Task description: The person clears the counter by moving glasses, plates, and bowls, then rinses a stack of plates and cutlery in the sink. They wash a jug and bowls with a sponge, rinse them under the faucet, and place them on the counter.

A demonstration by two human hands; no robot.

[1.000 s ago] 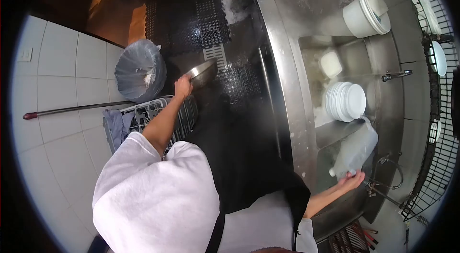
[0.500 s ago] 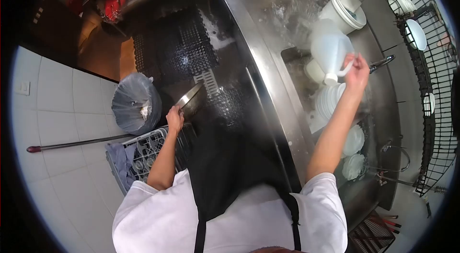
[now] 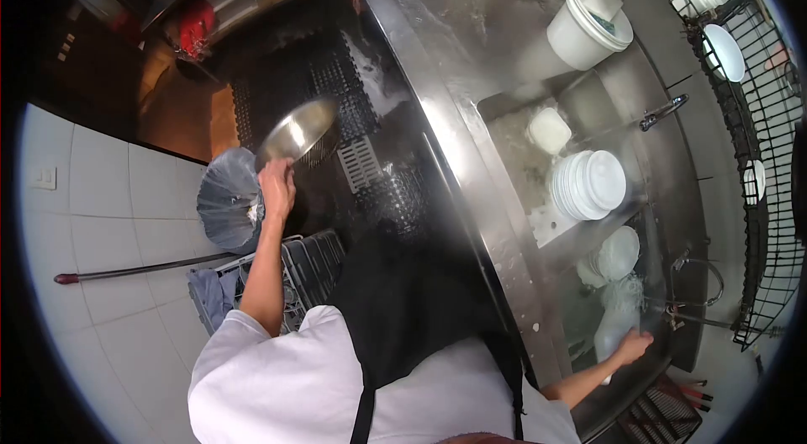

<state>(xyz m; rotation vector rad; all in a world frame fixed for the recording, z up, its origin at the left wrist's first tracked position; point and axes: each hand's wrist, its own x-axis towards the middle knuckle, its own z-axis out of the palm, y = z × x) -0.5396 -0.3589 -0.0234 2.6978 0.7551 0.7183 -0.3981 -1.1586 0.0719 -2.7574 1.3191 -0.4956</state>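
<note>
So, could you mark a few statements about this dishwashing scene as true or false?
1. The left hand grips a metal bowl. True.
2. The stack of white plates stands on the floor. False: it sits in the sink.
3. The white bucket stands on the steel counter. True.
4. The right hand rests on the white bucket. False: it is down in the sink, at a translucent jug.

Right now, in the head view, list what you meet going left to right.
Red handle tip → bagged bin → metal bowl held by the left hand → floor grate → stack of white plates → faucet → white bowl on the wire rack.
</note>
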